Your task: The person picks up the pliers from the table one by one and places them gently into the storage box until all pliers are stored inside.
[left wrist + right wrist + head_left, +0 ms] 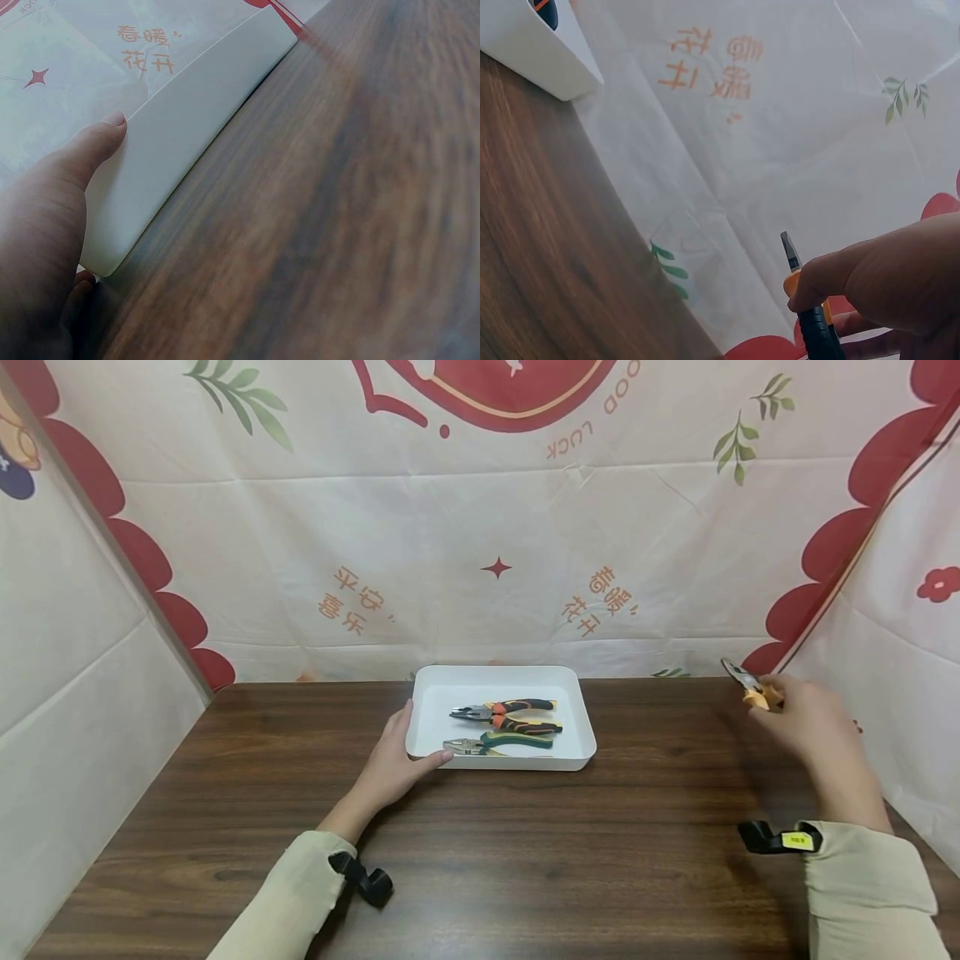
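My left hand grips the front left corner of a white tray. In the left wrist view, the thumb lies on the rim of the tray and a fingertip shows by its lower corner. Inside the tray are pliers with black and orange handles and, nearer me, pliers with green handles. At the far right, my right hand holds another pair of pliers, jaws pointing up and away. The right wrist view shows yellow and black on the handles of these pliers.
The brown wooden table ends at a printed white cloth at the back. More cloth hangs on the left and right sides, the right one close to my right hand. Black straps with small mounts sit on both wrists.
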Available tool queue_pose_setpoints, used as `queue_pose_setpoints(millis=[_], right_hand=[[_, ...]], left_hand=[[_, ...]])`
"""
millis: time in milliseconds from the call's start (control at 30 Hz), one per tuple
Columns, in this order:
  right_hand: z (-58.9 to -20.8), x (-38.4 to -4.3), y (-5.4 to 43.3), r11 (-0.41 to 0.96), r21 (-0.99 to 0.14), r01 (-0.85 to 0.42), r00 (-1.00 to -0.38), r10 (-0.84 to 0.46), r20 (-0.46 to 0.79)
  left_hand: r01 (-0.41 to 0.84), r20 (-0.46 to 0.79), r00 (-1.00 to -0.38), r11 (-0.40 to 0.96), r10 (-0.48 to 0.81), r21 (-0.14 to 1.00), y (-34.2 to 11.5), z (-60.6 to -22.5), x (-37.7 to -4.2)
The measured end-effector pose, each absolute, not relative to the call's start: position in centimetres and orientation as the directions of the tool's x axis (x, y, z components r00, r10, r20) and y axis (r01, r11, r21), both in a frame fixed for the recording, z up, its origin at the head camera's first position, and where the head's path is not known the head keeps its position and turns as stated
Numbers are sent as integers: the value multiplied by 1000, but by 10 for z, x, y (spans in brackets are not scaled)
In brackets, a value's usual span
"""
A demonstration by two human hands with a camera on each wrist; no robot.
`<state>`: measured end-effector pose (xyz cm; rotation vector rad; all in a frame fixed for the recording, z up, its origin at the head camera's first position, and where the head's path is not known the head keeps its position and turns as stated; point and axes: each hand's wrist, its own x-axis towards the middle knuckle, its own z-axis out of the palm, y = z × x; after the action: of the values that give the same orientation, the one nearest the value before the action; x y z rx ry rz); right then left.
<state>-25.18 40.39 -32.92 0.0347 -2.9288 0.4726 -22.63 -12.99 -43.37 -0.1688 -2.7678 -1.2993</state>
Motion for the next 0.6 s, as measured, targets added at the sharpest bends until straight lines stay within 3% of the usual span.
queue_pose_setpoints(millis=[600], right_hand=[[-306, -242, 389, 943, -316, -101, -967, -17, 256]], left_hand=[[132, 114, -991, 637, 70, 759, -130, -434, -226]])
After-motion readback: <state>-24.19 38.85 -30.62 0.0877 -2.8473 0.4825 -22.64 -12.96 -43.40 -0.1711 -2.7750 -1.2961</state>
